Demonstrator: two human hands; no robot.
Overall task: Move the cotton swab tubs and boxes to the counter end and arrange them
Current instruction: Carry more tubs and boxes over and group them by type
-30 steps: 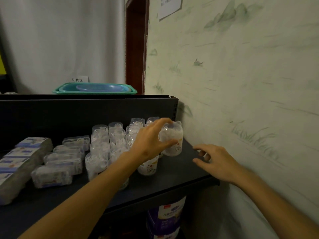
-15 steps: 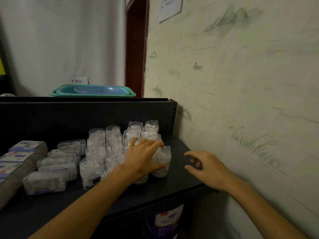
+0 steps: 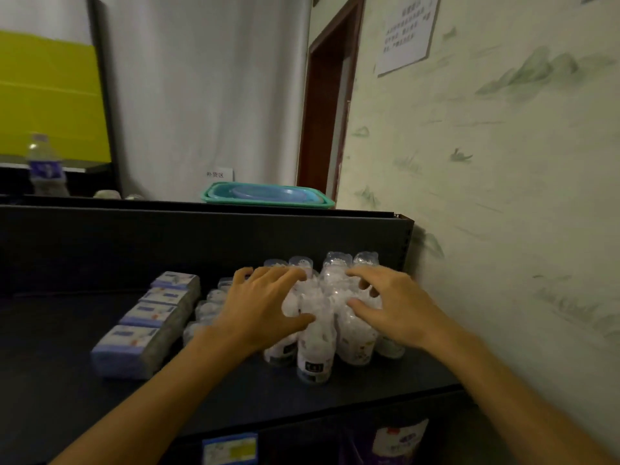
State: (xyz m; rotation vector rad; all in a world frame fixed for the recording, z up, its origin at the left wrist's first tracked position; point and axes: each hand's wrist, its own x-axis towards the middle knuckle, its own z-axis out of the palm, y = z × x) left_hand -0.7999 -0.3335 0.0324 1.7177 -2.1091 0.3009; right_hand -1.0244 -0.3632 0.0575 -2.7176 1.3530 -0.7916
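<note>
A cluster of clear round cotton swab tubs (image 3: 315,350) stands at the right end of the dark counter (image 3: 67,391), close to the wall. My left hand (image 3: 261,310) is curled over the cluster's left side, thumb on a front tub. On the right side my right hand (image 3: 396,310) does the same, so the tubs are pressed between both hands. Small flat clear boxes (image 3: 208,307) lie just left of the cluster, partly hidden by my left hand. A row of blue-and-white boxes (image 3: 144,330) lies further left.
A painted wall (image 3: 503,229) bounds the counter on the right, and a dark back panel (image 3: 167,243) rises behind. A teal tray (image 3: 268,198) sits on top of the panel; a water bottle (image 3: 45,166) stands far left. Packages (image 3: 399,441) fill the shelf below.
My left hand set down the tub it carried and now rests on the cluster. My right hand moved left from the counter edge onto the tubs. The view shifted left.
</note>
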